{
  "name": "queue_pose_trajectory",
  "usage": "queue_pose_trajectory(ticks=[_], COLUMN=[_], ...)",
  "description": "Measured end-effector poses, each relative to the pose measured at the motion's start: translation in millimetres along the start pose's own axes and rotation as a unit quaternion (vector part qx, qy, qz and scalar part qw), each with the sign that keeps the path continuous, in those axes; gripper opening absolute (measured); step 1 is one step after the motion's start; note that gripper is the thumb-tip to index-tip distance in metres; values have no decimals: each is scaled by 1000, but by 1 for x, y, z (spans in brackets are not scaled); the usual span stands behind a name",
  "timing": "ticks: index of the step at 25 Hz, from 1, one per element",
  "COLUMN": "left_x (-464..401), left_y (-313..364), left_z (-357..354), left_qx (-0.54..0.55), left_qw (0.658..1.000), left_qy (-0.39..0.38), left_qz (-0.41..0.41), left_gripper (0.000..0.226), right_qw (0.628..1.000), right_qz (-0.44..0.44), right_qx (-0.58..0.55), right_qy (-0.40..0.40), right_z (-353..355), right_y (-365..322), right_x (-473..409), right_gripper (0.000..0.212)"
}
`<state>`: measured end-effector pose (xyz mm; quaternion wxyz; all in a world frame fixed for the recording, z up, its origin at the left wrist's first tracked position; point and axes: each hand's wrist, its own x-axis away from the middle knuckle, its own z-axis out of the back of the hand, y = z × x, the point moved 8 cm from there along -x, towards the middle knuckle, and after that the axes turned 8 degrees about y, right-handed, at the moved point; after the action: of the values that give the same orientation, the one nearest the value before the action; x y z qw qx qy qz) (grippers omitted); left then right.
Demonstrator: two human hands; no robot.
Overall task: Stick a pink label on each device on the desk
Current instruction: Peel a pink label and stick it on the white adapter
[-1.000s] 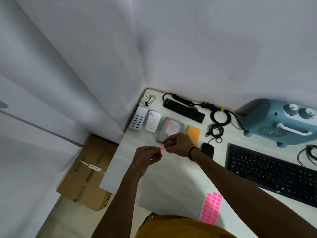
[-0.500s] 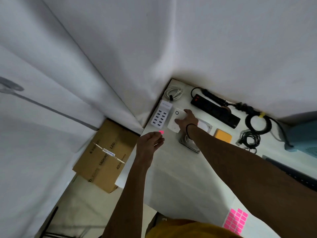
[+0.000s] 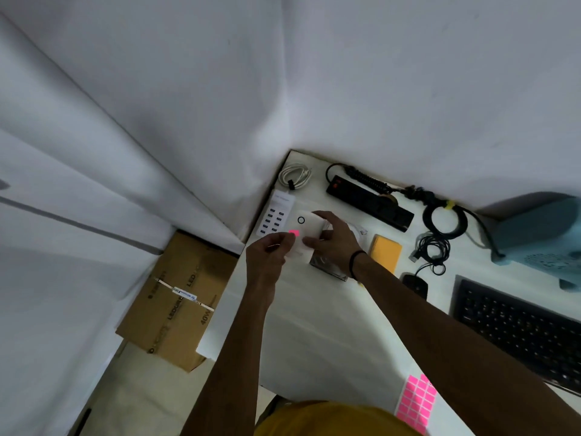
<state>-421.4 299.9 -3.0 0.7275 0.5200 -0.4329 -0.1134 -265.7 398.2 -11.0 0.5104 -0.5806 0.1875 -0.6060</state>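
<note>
My right hand (image 3: 334,240) grips a white rounded device (image 3: 306,228) with a black ring mark, lifted slightly near the desk's far left corner. My left hand (image 3: 268,256) pinches a small pink label (image 3: 294,233) and holds it against the device's near left face. A sheet of pink labels (image 3: 416,401) lies at the desk's near edge. A white multi-port charger (image 3: 275,217) lies just left of the device. The hard drive (image 3: 331,265) is mostly hidden under my right hand and wrist.
A black power strip (image 3: 369,199), an orange pad (image 3: 385,251), coiled black cables (image 3: 435,247), a black mouse (image 3: 415,286), a black keyboard (image 3: 515,328) and a blue appliance (image 3: 544,231) lie to the right. A white cable (image 3: 294,176) sits in the corner. A cardboard box (image 3: 176,300) stands on the floor left.
My right hand reached to the white device, took hold of it and lifted it. My left hand carried the pink label up to the device's side.
</note>
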Motion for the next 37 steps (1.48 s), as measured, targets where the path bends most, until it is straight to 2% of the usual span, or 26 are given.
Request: queue_pose_trajectory(ticks=[3,5,10,15,22,25,27,29,31,35,37], left_x=[15,30,71,107,150,162,164,164,164,170,171], left_y=[15,25,42,53,60,63,59,54,51,46,43], left_z=[-4,-10,-18,-22,-27,-27,-22,-22,-24,-28,-29], left_qx=[-50,-45,-19,-57,-87,-84,-61,-26,5,66,67], left_qw=[994,990,985,967,951,955,969,980,985,988,988], left_qy=[0,-3,15,36,54,84,97,76,49,17,13], left_qz=[-102,-136,-173,-247,-292,-271,-220,-182,-166,-136,-136], left_gripper=[25,24,19,22,13,17,31,48,50,47,46], right_qw=[999,999,995,992,986,982,980,978,979,979,977], right_qz=[30,47,92,128,160,178,189,200,199,121,111], right_qx=[-7,-20,-39,3,26,26,21,23,16,-147,-170], right_qy=[-11,-9,2,15,45,61,64,55,27,-78,-71], right_z=[17,25,40,61,79,81,85,88,89,85,86], right_y=[-13,-24,-45,-55,-49,-48,-49,-50,-50,-40,-37], right_x=[31,51,94,134,162,171,176,178,180,182,180], right_gripper=[65,64,62,66,65,63,61,60,60,51,45])
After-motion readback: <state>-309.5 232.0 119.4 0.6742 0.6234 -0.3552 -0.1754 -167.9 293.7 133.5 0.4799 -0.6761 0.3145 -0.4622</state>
